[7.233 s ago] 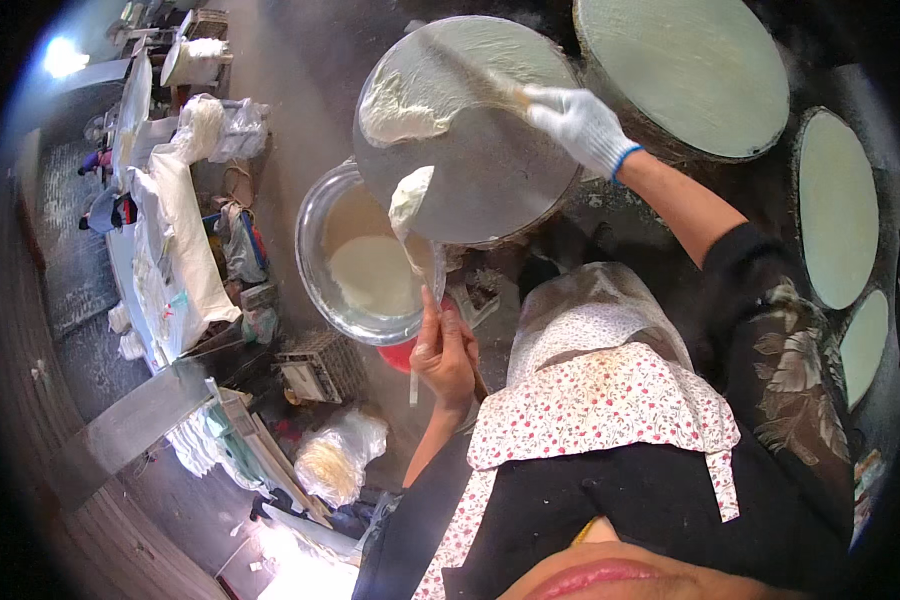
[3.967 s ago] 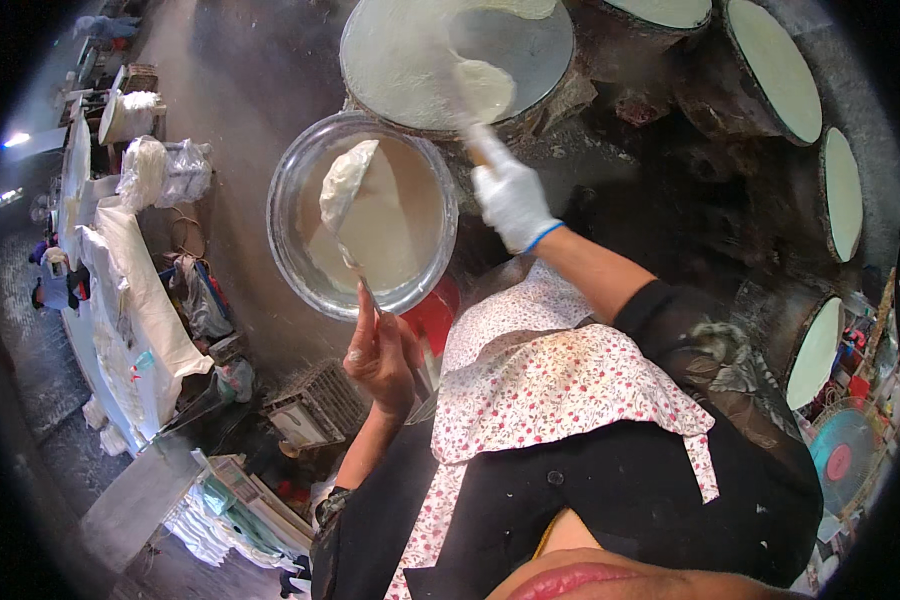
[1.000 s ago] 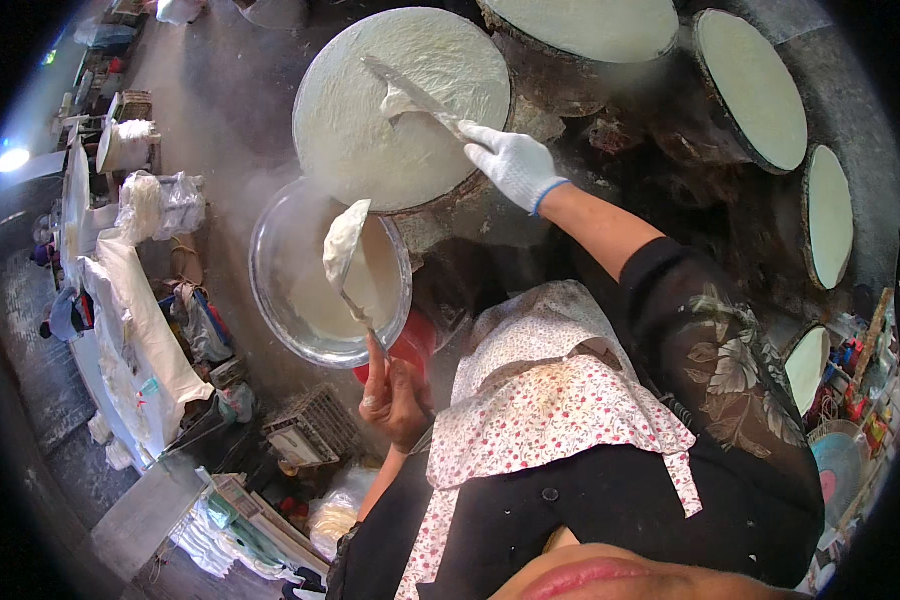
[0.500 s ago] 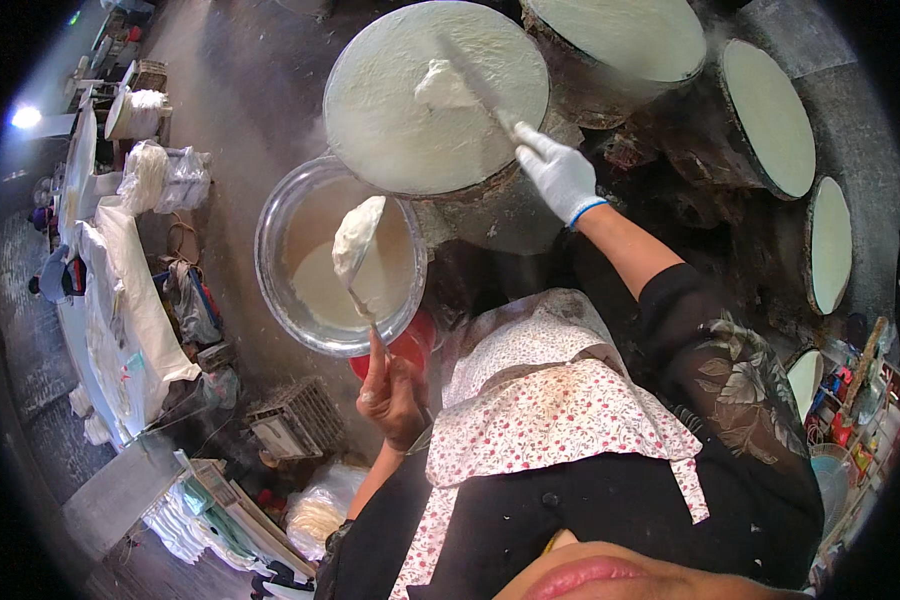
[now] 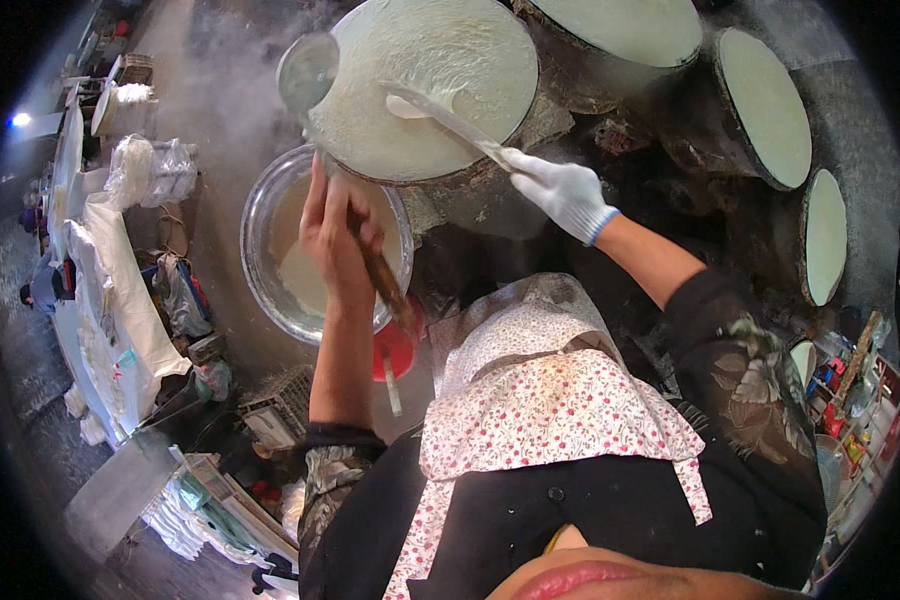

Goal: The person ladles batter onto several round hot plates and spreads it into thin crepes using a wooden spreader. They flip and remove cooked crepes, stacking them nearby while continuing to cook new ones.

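Note:
My bare left hand (image 5: 338,235) is closed around the wooden handle of a metal ladle (image 5: 308,72). The ladle's bowl is held over the left edge of a large round steaming surface spread with pale batter (image 5: 380,145). In my right hand (image 5: 562,192), which wears a white glove with a blue cuff, a long flat spatula (image 5: 460,124) lies across that batter. A smooth whitish patch shows beside the spatula's tip, and ripples mark the batter beyond it. Below my left hand, a clear basin (image 5: 255,240) holds pale liquid; my hand and forearm hide part of it.
A red container (image 5: 395,355) with a stick-like tool stands beside the basin. More round pale surfaces (image 5: 765,110) curve along the right. At left is a long table with white cloth (image 5: 135,290); a crate (image 5: 275,405) sits on the floor. Tools crowd a rack at lower right.
My left hand has moved up and forward with the ladle, whose white lump is gone from its bowl. The spatula has swung left and lower, and the lump on the batter is flattened.

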The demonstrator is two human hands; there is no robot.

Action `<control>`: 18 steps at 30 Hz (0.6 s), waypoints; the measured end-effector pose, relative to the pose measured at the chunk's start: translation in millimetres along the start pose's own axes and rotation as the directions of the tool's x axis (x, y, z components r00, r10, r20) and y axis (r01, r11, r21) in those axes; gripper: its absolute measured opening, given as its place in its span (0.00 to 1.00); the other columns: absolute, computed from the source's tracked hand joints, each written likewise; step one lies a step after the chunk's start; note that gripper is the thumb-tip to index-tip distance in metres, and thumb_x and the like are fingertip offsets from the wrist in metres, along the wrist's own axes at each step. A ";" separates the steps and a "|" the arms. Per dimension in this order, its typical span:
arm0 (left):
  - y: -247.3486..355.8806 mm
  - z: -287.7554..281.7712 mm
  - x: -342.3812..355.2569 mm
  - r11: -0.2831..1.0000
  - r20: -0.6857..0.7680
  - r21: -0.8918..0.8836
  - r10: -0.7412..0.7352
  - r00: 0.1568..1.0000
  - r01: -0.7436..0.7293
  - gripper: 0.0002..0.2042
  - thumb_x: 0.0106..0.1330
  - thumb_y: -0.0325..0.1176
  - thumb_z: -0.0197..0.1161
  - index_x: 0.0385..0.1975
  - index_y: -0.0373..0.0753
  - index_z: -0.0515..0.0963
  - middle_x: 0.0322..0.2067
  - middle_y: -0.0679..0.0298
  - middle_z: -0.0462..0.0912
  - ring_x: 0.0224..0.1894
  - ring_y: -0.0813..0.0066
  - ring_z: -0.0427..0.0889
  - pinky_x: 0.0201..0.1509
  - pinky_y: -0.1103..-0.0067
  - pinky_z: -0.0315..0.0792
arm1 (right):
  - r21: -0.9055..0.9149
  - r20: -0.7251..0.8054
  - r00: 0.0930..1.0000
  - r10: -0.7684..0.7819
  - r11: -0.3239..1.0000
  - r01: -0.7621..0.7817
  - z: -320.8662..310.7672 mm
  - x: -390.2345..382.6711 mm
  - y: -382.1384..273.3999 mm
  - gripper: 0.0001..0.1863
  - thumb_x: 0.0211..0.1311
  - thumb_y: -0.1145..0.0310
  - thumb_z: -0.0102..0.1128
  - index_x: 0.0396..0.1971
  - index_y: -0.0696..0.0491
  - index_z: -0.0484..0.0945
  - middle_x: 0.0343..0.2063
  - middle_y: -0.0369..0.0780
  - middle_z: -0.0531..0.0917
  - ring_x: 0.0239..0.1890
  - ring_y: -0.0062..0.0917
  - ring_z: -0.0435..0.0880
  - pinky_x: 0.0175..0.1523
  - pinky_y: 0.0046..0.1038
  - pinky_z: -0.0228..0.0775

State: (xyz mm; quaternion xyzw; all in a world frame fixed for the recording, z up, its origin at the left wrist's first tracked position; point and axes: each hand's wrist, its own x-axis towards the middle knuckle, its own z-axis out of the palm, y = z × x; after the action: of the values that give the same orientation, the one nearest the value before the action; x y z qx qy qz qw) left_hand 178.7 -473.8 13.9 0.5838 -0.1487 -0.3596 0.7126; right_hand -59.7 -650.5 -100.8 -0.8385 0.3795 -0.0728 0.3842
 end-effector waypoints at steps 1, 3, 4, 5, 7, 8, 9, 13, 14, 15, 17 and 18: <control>-4.2 10.4 13.4 0.997 -0.054 -0.043 -0.070 0.996 0.068 0.26 0.81 0.31 0.55 0.77 0.39 0.63 0.26 0.67 0.73 0.19 0.83 0.69 0.19 0.83 0.64 | 0.100 -0.007 1.000 0.015 0.995 -0.014 0.3 -10.4 5.4 0.22 0.73 0.65 0.65 0.65 0.47 0.81 0.57 0.43 0.88 0.59 0.29 0.88 0.64 0.24 0.77; -11.1 25.4 27.8 0.978 -0.039 -0.185 -0.103 0.994 0.094 0.26 0.81 0.33 0.56 0.77 0.39 0.63 0.28 0.66 0.74 0.20 0.82 0.69 0.20 0.83 0.65 | 0.401 -0.292 0.955 0.051 0.913 0.073 1.8 -19.3 14.4 0.23 0.72 0.69 0.66 0.66 0.53 0.79 0.60 0.42 0.86 0.61 0.24 0.86 0.67 0.23 0.74; -14.9 29.9 27.0 0.967 -0.050 -0.218 -0.142 0.989 0.128 0.26 0.82 0.34 0.57 0.76 0.39 0.62 0.28 0.66 0.75 0.20 0.82 0.70 0.21 0.83 0.66 | 0.387 -0.285 0.953 0.100 0.922 0.019 2.7 -20.1 17.1 0.23 0.74 0.68 0.66 0.66 0.54 0.79 0.61 0.42 0.85 0.62 0.22 0.85 0.68 0.23 0.73; -17.7 32.4 24.6 0.961 -0.067 -0.229 -0.178 0.982 0.158 0.26 0.82 0.34 0.57 0.76 0.40 0.62 0.28 0.66 0.75 0.20 0.82 0.70 0.21 0.83 0.66 | 0.270 -0.175 0.978 0.117 0.961 -0.066 2.5 -18.7 19.7 0.22 0.73 0.64 0.66 0.65 0.50 0.80 0.59 0.42 0.86 0.59 0.25 0.86 0.65 0.24 0.75; -25.7 35.5 17.1 0.937 -0.077 -0.266 -0.256 0.964 0.228 0.26 0.82 0.33 0.56 0.76 0.41 0.61 0.28 0.66 0.75 0.20 0.81 0.70 0.21 0.83 0.65 | 0.025 -0.014 0.999 0.048 0.999 -0.047 4.2 -11.1 22.3 0.22 0.73 0.56 0.66 0.63 0.41 0.82 0.55 0.42 0.87 0.55 0.30 0.89 0.58 0.26 0.81; -29.6 35.5 14.2 0.918 -0.075 -0.303 -0.291 0.954 0.257 0.24 0.82 0.34 0.56 0.75 0.43 0.63 0.28 0.66 0.74 0.21 0.81 0.69 0.21 0.83 0.65 | 0.235 -0.211 0.972 -0.108 0.959 0.157 6.7 -7.3 22.8 0.22 0.73 0.55 0.66 0.63 0.41 0.83 0.54 0.41 0.88 0.53 0.32 0.90 0.56 0.27 0.81; -34.1 35.3 11.9 0.899 -0.059 -0.338 -0.315 0.947 0.278 0.24 0.82 0.35 0.56 0.75 0.44 0.63 0.28 0.67 0.74 0.22 0.82 0.69 0.22 0.83 0.65 | 0.288 -0.254 0.966 -0.041 0.951 0.116 8.1 -3.3 23.3 0.22 0.73 0.53 0.65 0.63 0.40 0.83 0.54 0.40 0.88 0.53 0.33 0.89 0.55 0.28 0.81; -52.2 41.3 4.7 0.726 -0.071 -0.550 -0.533 0.843 0.413 0.07 0.83 0.38 0.56 0.50 0.43 0.71 0.27 0.70 0.70 0.22 0.84 0.67 0.23 0.85 0.67 | 0.312 -0.053 0.998 0.017 0.950 0.001 20.0 5.6 20.7 0.22 0.73 0.54 0.65 0.63 0.41 0.83 0.59 0.39 0.86 0.58 0.31 0.87 0.59 0.27 0.79; -52.8 41.4 6.9 0.644 -0.043 -0.631 -0.587 0.809 0.433 0.07 0.83 0.37 0.55 0.52 0.43 0.71 0.28 0.70 0.70 0.23 0.83 0.68 0.24 0.85 0.67 | 0.382 0.024 1.000 0.005 0.924 -0.014 22.4 8.9 17.2 0.22 0.74 0.55 0.65 0.64 0.44 0.82 0.59 0.39 0.86 0.57 0.26 0.88 0.59 0.26 0.78; -51.4 42.8 7.9 0.551 -0.022 -0.714 -0.634 0.773 0.432 0.08 0.83 0.36 0.55 0.54 0.44 0.71 0.28 0.70 0.70 0.23 0.82 0.68 0.24 0.84 0.67 | 0.450 0.018 1.000 0.014 0.893 -0.020 22.6 8.5 13.7 0.23 0.74 0.56 0.65 0.64 0.46 0.82 0.58 0.39 0.87 0.55 0.24 0.88 0.59 0.25 0.78; -39.3 41.0 5.3 0.246 0.277 -0.837 -0.580 0.766 0.489 0.11 0.85 0.36 0.51 0.37 0.38 0.68 0.25 0.69 0.69 0.24 0.83 0.70 0.27 0.84 0.72 | 0.540 0.109 0.993 0.050 0.835 -0.102 15.8 7.4 0.0 0.24 0.73 0.58 0.67 0.65 0.50 0.81 0.56 0.38 0.89 0.51 0.20 0.89 0.58 0.22 0.77; -29.9 39.8 4.3 0.083 0.375 -0.867 -0.540 0.753 0.491 0.12 0.85 0.35 0.49 0.36 0.38 0.68 0.25 0.69 0.69 0.24 0.83 0.70 0.27 0.83 0.73 | 0.618 0.130 0.991 0.015 0.781 -0.093 7.9 3.4 -9.8 0.24 0.73 0.60 0.67 0.65 0.51 0.81 0.52 0.37 0.90 0.48 0.17 0.87 0.55 0.21 0.77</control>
State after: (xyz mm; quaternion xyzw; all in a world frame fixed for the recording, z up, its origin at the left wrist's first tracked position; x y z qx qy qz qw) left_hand 146.4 -507.3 -4.1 0.0762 0.3185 -0.5882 0.7395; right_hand -48.4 -644.1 -100.0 -0.6564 0.3350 -0.1334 0.6627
